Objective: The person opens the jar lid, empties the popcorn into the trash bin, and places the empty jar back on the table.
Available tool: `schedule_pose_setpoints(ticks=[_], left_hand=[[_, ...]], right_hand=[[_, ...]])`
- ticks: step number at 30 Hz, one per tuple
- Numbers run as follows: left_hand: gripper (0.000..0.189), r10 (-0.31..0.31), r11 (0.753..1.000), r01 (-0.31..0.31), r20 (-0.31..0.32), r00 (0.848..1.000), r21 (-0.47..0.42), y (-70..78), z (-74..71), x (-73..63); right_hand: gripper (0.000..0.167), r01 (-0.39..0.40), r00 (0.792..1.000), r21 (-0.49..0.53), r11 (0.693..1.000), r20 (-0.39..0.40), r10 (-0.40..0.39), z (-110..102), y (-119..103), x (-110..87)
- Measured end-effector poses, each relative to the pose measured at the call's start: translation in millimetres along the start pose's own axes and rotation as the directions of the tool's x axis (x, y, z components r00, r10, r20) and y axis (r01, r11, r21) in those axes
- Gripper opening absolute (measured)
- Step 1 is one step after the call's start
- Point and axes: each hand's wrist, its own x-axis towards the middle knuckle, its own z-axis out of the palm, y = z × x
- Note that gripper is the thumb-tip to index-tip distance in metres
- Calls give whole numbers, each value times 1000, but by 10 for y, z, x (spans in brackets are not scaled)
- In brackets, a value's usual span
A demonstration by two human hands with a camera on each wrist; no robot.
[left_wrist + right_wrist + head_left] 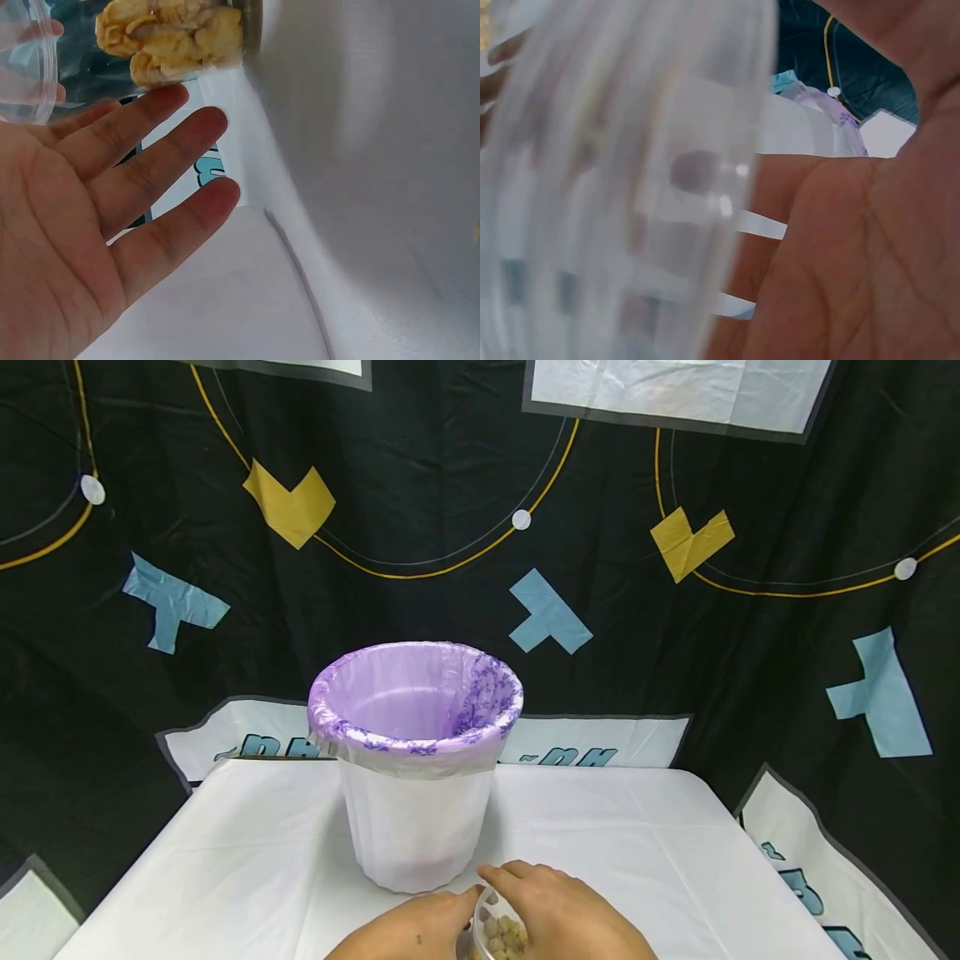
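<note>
A clear plastic jar (pixel 75 82) with yellowish, lumpy dried pieces (pixel 504 937) inside is between both hands at the bottom of the head view. My left hand (pixel 420 928) holds its left side; the left wrist view shows several spread fingers (pixel 169 176) beside and below the jar. My right hand (pixel 573 914) curls over the jar's top right. Close up in the right wrist view, a translucent ridged rim or lid (pixel 690 217) stands against that hand's fingers, with the palm (pixel 840 255) at the right. Whether the lid is loose cannot be told.
Just behind the hands stands a white bin (pixel 420 827) lined with a purple patterned bag (pixel 412 743). It rests on a white-covered table (pixel 637 852). A black curtain (pixel 420 460) with yellow and blue shapes hangs behind.
</note>
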Motion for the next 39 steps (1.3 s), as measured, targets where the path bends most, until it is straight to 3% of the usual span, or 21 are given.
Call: schedule_pose_setpoints(ticks=[7, 11, 14, 20, 28, 35, 39], left_hand=[[81, 0, 999, -1, -33, 999, -33, 25, -38, 0], [96, -61, 997, 59, -44, 997, -52, 73, -60, -20], [94, -93, 993, 89, -58, 994, -78, 121, -75, -32], [81, -45, 996, 34, -135, 990, -81, 190, -136, -65], [91, 74, 996, -82, -242, 968, -21, 273, -247, -166], [99, 58, 993, -82, -250, 966, -86, 314, -285, -174], [97, 47, 993, -72, -254, 966, -93, 320, -289, -184]], right_hand=[[92, 31, 998, 19, 999, -47, -30, -35, 3, -46], [91, 33, 996, 43, 999, -85, -29, -53, 10, -74], [91, 18, 995, 62, 998, -96, -12, -74, 7, -94], [84, 16, 991, 89, 996, -136, -4, -121, -8, -149], [82, 116, 960, 141, 983, -269, -75, -174, 3, -215], [89, 204, 925, 169, 964, -356, -134, -177, 0, -219], [91, 175, 939, 188, 966, -328, -106, -156, -11, -209]])
